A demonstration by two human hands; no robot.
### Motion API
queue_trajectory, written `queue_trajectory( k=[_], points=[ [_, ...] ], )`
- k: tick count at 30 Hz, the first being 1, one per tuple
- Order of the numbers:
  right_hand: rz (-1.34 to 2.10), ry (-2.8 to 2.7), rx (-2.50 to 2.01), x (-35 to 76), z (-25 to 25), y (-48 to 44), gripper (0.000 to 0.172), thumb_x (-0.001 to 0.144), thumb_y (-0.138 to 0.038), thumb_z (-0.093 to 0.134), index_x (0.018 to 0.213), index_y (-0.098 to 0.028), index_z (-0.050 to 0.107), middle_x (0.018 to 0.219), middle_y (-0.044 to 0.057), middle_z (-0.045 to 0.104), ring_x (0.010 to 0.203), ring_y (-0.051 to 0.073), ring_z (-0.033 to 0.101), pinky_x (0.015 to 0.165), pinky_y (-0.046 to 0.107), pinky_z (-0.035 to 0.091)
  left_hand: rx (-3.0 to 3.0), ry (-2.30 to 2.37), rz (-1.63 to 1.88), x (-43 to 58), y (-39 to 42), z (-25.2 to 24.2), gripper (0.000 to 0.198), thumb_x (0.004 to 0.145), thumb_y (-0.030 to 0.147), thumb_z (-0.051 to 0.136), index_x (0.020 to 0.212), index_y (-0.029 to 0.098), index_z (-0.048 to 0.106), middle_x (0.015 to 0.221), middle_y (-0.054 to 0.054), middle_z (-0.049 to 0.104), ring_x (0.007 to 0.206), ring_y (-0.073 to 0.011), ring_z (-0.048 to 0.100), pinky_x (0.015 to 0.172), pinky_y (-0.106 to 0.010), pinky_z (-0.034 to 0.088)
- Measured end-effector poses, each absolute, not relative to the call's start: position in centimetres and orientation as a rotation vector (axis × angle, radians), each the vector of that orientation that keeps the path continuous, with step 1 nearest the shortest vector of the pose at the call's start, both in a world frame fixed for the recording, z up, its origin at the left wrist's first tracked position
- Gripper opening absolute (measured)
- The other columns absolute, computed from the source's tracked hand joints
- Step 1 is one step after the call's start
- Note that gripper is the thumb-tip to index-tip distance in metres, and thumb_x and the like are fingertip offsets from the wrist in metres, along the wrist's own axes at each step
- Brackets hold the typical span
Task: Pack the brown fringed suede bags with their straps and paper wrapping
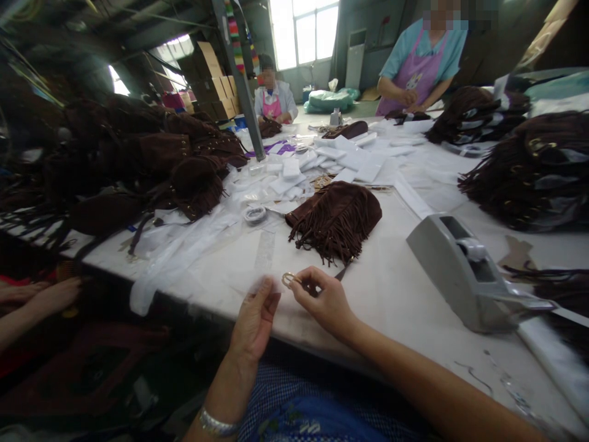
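Gold-coloured round metal ring [289, 280], right there in the pinch of the right hand [326, 301], thumb and forefinger closed on it, just above the near edge of the white tabletop [391, 307]! Part of its loop is covered by those fingertips, and whether it is one ring or two overlapping is hard to call. Just to the left, not touching the right, comes the left hand [256, 316], fingers up, thumb leaning in; thin clear plastic film [246, 287] shows beside it, so faint that I cannot tell whether the hand grips it. Beyond them lies a dark brown fringed suede bag [338, 218], its strap slipping from sight behind the right hand. Over on the right, a grey plastic tape dispenser [464, 276]; far left, a heap of dark brown bags [161, 153] melting into shadow; near left, another person's hands [50, 301], blurred and cut off by the edge.
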State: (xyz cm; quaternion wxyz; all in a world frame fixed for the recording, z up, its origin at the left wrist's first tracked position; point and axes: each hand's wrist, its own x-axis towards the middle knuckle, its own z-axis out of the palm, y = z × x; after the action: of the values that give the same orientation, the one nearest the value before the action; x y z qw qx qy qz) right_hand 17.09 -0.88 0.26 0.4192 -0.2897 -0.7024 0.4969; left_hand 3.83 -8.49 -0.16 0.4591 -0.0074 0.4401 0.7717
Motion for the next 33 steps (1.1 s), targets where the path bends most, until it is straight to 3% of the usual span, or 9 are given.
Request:
queue_trajectory(
  k=[8,21,27,30,33],
  points=[
    [1.231,-1.821,-0.709,17.0,0.0,-0.8,0.009,0.085,-0.027,0.064,0.08,-0.02,0.066,0.073,0.0,0.065,0.063,0.013,0.053,0.061,0.025,0.042,0.048,1.11,1.898,3.9,-8.5,-0.2,0.016,0.075,0.005,0.078,0.088,0.012,0.072,0.089,-0.004,0.075,0.074,-0.0124,0.071,0.071,-0.02,0.061],
    [1.232,-1.954,-0.611,17.1,-0.6,-0.7,0.012,0.088,-0.028,0.063,0.085,-0.018,0.069,0.076,0.0,0.068,0.067,0.013,0.059,0.065,0.025,0.045,0.444,1.378,1.829,4.7,-9.1,0.1,0.037,0.065,0.023,0.089,0.097,0.011,0.073,0.095,-0.01,0.076,0.086,-0.0179,0.072,0.08,-0.023,0.057],
    [1.313,-1.987,-0.523,17.4,-0.7,0.1,0.025,0.088,-0.027,0.064,0.112,-0.02,0.066,0.103,0.004,0.072,0.094,0.018,0.067,0.087,0.029,0.049,0.412,1.408,1.904,3.3,-9.0,0.1,0.038,0.063,0.026,0.09,0.095,0.014,0.072,0.092,-0.006,0.076,0.082,-0.0162,0.072,0.079,-0.024,0.057],
    [1.35,-1.971,-0.581,17.3,-1.0,0.4,0.02,0.087,-0.026,0.067,0.106,-0.02,0.067,0.096,0.003,0.074,0.09,0.018,0.069,0.086,0.031,0.05,0.408,1.41,1.907,3.0,-9.0,-0.2,0.039,0.064,0.028,0.089,0.096,0.015,0.072,0.093,-0.005,0.076,0.084,-0.0161,0.071,0.081,-0.026,0.056],
    [1.464,-1.87,-0.558,17.1,-1.5,0.6,0.028,0.084,-0.026,0.07,0.111,-0.021,0.061,0.089,0.002,0.075,0.086,0.018,0.071,0.086,0.032,0.051,0.475,1.405,1.848,3.3,-9.2,-0.8,0.04,0.066,0.03,0.088,0.1,0.015,0.072,0.097,-0.006,0.075,0.088,-0.0166,0.07,0.084,-0.027,0.054]
  ],
)
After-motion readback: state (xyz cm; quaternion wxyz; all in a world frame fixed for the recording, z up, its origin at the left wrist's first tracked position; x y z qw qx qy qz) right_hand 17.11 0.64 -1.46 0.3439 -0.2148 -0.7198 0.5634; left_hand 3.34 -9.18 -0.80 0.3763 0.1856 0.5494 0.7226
